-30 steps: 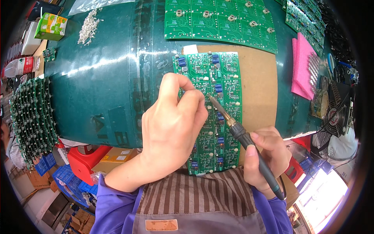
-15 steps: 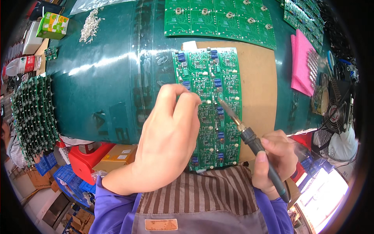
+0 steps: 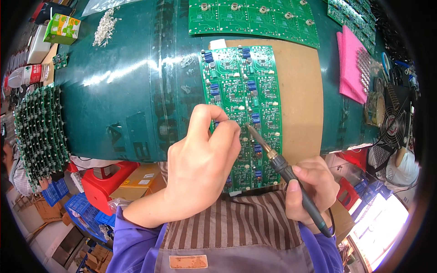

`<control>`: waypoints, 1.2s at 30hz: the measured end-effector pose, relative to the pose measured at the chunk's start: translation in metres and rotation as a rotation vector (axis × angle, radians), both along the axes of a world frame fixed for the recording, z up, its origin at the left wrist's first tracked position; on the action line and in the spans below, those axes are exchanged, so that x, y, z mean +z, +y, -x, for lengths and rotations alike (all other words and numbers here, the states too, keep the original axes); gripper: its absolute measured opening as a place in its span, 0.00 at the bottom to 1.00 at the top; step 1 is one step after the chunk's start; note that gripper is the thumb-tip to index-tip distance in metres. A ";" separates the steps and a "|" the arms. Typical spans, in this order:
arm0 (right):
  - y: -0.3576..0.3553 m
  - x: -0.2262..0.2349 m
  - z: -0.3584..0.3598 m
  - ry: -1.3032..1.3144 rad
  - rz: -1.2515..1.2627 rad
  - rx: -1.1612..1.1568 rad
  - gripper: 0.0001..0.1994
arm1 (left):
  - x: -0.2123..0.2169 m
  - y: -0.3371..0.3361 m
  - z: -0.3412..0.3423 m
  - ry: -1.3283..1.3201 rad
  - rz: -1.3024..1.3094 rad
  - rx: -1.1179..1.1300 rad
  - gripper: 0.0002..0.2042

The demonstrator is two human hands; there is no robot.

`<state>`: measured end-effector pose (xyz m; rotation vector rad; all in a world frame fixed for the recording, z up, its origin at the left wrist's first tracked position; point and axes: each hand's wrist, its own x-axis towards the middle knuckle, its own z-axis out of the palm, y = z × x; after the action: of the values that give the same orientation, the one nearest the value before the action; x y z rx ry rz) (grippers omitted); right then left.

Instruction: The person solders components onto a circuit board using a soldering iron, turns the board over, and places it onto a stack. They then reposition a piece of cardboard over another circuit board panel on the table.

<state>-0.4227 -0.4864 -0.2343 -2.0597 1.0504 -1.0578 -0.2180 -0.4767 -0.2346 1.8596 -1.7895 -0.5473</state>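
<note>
While left hand (image 3: 205,164) rests curled on circuit board (image 3: 241,91), right hand (image 3: 312,189) grips soldering iron (image 3: 284,170).

The left hand (image 3: 202,170) is raised in front of the body, with its back turned to the camera. Its fingers (image 3: 214,125) are bent and pressed together at the tips, pointing forward and slightly to the right. The left forearm comes from the lower left, in a purple sleeve. The right hand (image 3: 312,189) is lower and to the right of the left hand, well apart from it. Its fingers are closed in a pen-like grip, thumb on top.
</note>
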 end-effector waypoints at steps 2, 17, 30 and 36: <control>0.000 0.001 0.001 0.019 -0.005 0.004 0.09 | -0.002 -0.001 0.000 -0.005 0.004 -0.012 0.08; 0.003 0.002 -0.003 0.012 -0.020 0.010 0.09 | -0.008 0.000 -0.001 0.103 0.063 -0.023 0.09; 0.010 0.009 0.031 0.017 0.026 -0.155 0.09 | -0.003 -0.005 0.001 0.072 0.095 -0.076 0.07; 0.013 0.004 0.104 0.027 -0.013 -0.751 0.08 | 0.010 0.002 -0.001 0.030 0.049 0.018 0.06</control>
<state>-0.5267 -0.4732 -0.2300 -1.6828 1.9119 -1.3528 -0.2172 -0.4746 -0.2250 1.8231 -1.7497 -0.5173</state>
